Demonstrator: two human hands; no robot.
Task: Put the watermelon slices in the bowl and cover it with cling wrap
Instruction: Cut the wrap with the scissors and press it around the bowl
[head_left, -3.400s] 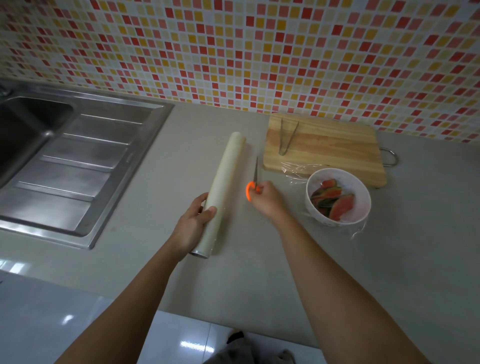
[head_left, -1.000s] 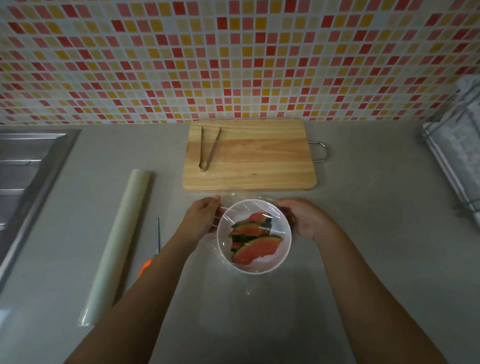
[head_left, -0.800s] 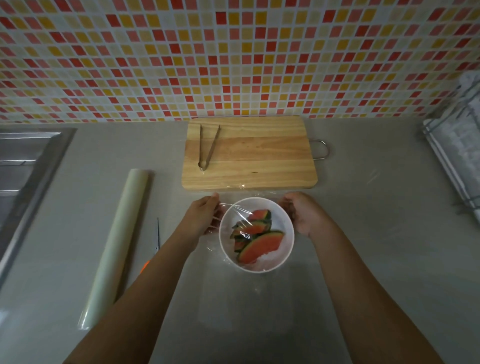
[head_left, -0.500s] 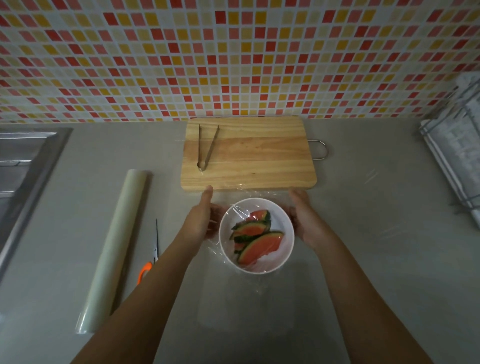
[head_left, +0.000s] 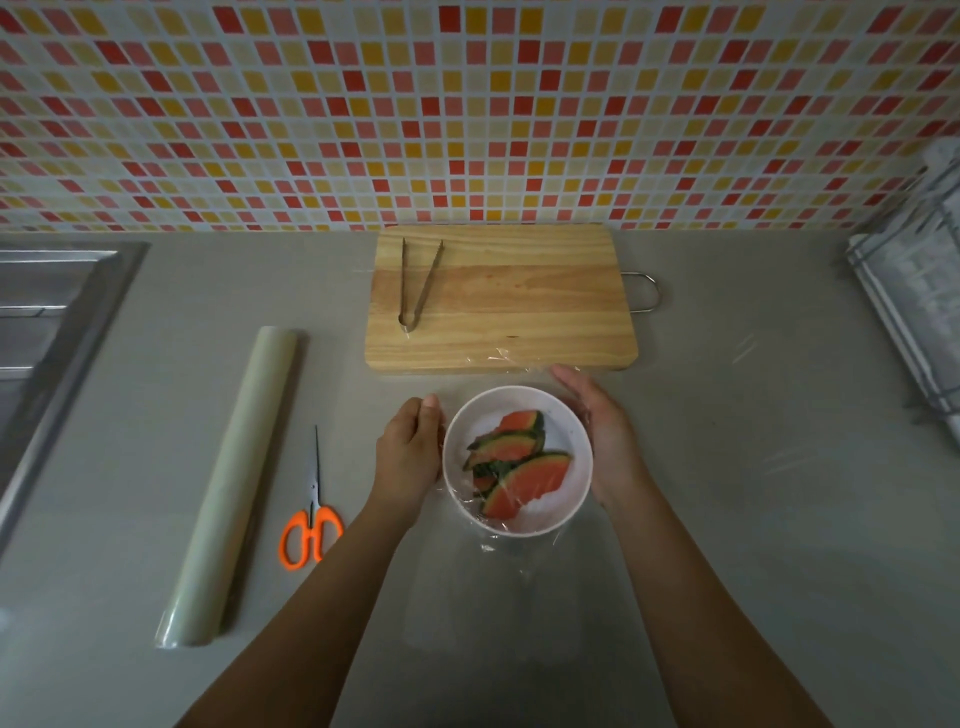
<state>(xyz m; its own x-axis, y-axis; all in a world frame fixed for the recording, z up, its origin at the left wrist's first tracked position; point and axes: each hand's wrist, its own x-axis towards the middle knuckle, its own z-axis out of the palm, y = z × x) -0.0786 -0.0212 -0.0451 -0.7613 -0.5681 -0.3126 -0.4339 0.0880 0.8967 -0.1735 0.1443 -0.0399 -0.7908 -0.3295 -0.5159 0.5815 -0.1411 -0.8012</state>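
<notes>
A white bowl (head_left: 573, 419) stands on the grey counter just in front of the wooden cutting board (head_left: 519, 306). Several watermelon slices (head_left: 524, 480) lie inside it. A sheet of clear cling wrap (head_left: 493, 592) is stretched over the bowl and trails on the counter toward me. My left hand (head_left: 410, 460) presses flat against the bowl's left side over the film. On the right side my right hand (head_left: 602, 441) does the same with straight fingers. The cling wrap roll (head_left: 234, 483) lies to the left.
Orange-handled scissors (head_left: 311, 519) lie between the roll and my left arm. Metal tongs (head_left: 418, 286) rest on the board. A steel sink (head_left: 47, 332) fills the left edge, and a rack with a cloth (head_left: 914, 291) stands at the right edge.
Both hands slid from the bowl's far rim down along its left and right sides, and the film now lies tighter over the top. The bowl has stayed where it was.
</notes>
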